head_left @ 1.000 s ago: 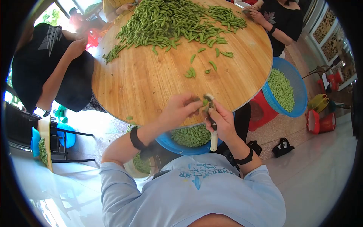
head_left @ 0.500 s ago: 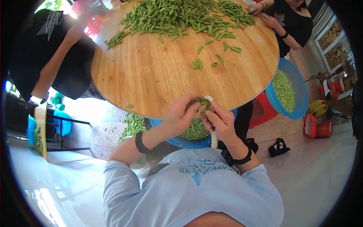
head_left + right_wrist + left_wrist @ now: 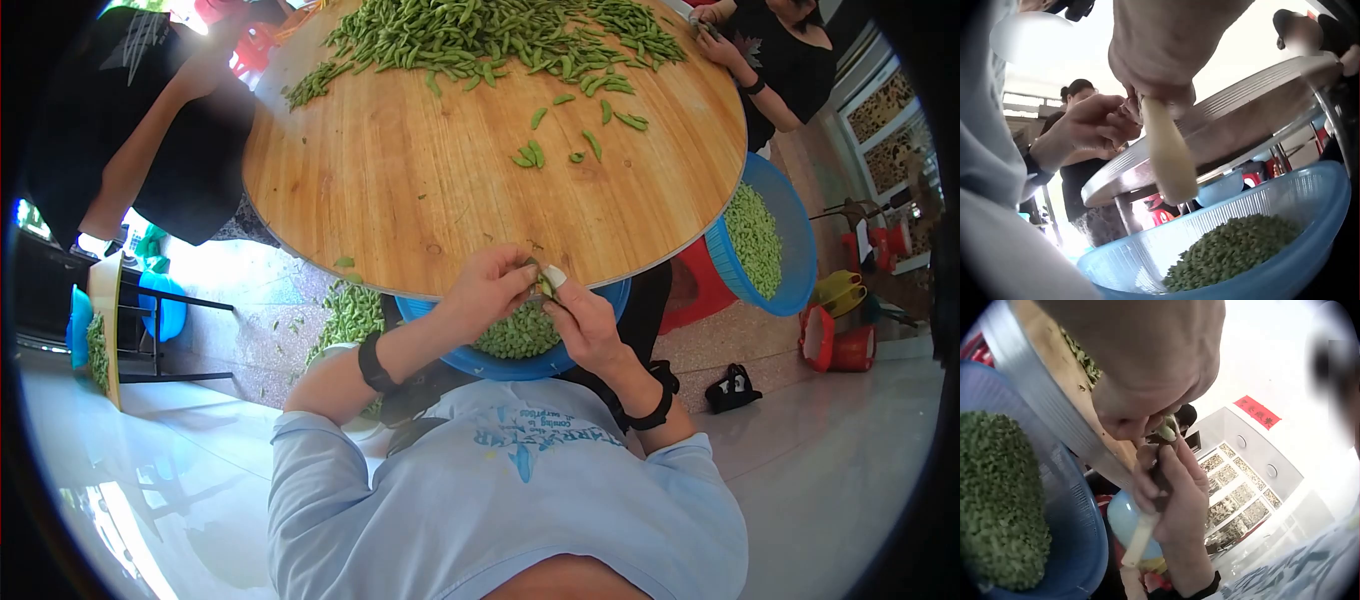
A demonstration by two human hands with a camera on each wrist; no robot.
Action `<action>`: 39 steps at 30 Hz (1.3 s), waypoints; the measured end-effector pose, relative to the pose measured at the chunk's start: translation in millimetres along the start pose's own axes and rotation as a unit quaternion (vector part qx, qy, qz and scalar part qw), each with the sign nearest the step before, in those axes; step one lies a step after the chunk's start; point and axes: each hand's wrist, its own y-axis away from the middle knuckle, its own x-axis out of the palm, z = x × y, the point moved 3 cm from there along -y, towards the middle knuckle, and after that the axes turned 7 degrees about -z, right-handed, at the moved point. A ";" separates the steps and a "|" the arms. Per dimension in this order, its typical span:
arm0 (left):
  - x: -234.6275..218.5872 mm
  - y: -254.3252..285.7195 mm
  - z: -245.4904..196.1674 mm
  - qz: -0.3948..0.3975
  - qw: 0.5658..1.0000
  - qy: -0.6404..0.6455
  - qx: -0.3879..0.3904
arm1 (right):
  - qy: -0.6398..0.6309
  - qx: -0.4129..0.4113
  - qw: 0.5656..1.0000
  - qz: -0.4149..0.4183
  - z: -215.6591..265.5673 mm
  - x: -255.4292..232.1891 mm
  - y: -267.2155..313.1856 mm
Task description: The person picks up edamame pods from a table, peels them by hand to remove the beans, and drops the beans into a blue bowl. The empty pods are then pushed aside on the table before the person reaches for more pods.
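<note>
Over the near table edge, my left hand [image 3: 490, 285] and right hand [image 3: 590, 325] meet fingertip to fingertip. A green soybean pod [image 3: 1166, 430] sits between them, its end pinched by my left fingers. My right hand grips a tool by its smooth cream handle [image 3: 1169, 153]; the handle points down out of the fist in the right wrist view, and the tool's working end is hidden by the fingers. A white cover [image 3: 555, 276] shows on a right fingertip. Right below both hands, a blue basket [image 3: 1329, 187] holds shelled green beans [image 3: 520, 335].
A large heap of pods [image 3: 480, 40] lies at the back of the round wooden table [image 3: 380, 190], with several loose pods nearer. Another blue basket [image 3: 795, 240] of beans stands at the right by a red stool [image 3: 690, 290]. People in black sit left and right. Pods [image 3: 350, 315] lie low at left.
Both hands stay together at the table edge. My right hand has turned, so the cream handle no longer shows in the head view. The view has shifted slightly, with the table appearing higher.
</note>
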 end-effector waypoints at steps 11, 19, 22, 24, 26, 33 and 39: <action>-0.3 22.2 -3.9 0.069 0.987 0.035 0.142 | -0.429 0.448 0.784 -0.030 1.1 -5.0 11.0; -9.3 9.6 8.0 0.040 0.957 -0.134 0.254 | -0.335 0.378 0.862 0.043 6.3 -0.2 17.3; -6.7 15.4 -1.6 -0.039 0.945 -0.109 0.305 | -0.190 0.261 0.944 0.062 7.5 -2.8 17.4; -6.5 19.6 -3.2 -0.026 0.990 -0.079 0.112 | -0.254 0.345 0.902 0.051 3.3 -10.2 19.2; -8.4 15.6 7.7 -0.013 0.990 -0.081 0.115 | -0.291 0.370 0.881 0.052 5.5 -12.3 14.2; -7.5 15.6 11.6 -0.015 0.992 -0.090 0.084 | -0.397 0.416 0.812 0.097 9.5 -7.1 9.9; -7.6 15.0 14.1 -0.020 0.990 -0.085 0.113 | -0.400 0.416 0.812 0.088 10.0 -6.0 13.0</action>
